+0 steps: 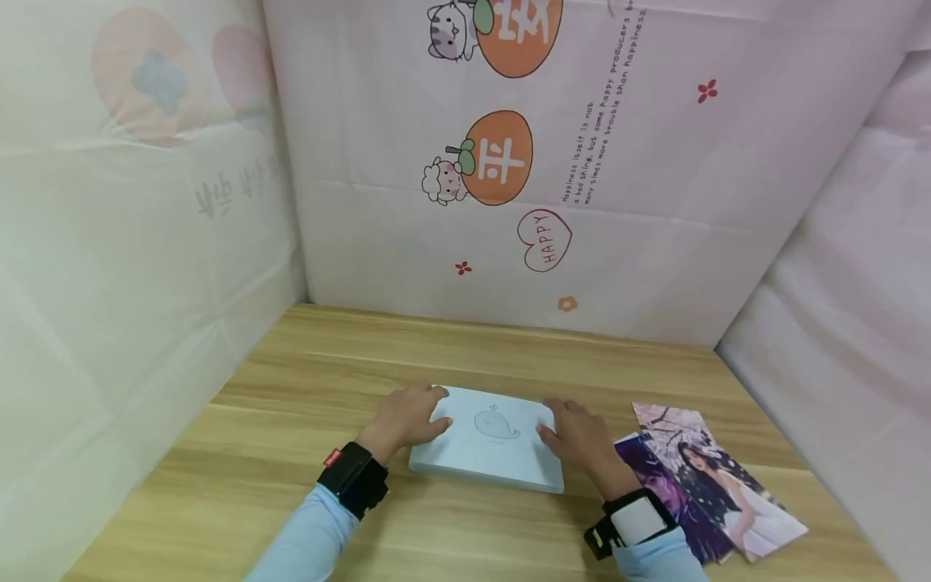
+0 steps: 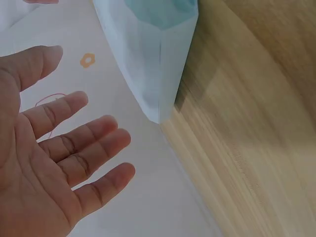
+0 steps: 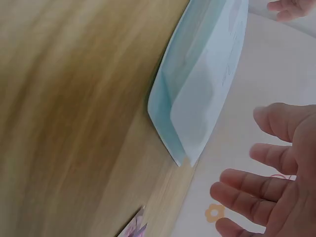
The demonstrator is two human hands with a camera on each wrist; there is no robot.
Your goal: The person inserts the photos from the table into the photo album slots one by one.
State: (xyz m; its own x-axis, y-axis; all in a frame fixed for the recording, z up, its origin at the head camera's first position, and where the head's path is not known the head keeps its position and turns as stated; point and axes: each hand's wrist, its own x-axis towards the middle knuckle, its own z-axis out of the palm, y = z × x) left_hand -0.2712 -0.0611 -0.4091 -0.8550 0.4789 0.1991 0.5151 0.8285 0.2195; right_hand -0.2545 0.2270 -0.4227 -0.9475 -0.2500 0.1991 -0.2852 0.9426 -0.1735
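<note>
A light-blue album (image 1: 480,457) with a small whale drawn on its cover lies closed and flat on the wooden table. Over its left end hovers my left hand (image 1: 409,416), fingers spread and slightly bent. My right hand (image 1: 580,432) is at the right end in much the same pose. The left wrist view shows a corner of the album (image 2: 148,64) with a gap between it and the left hand (image 2: 54,148). In the right wrist view the album's covers (image 3: 202,108) reach past its inner part, and the right hand (image 3: 276,187) stands apart from them.
Two printed pictures overlap on the table to the right: one of a person in white among blossoms (image 1: 764,517), and a purple one (image 1: 647,469) partly beneath it. White printed cloth (image 1: 407,242) hangs behind the table (image 1: 291,485) and along both sides.
</note>
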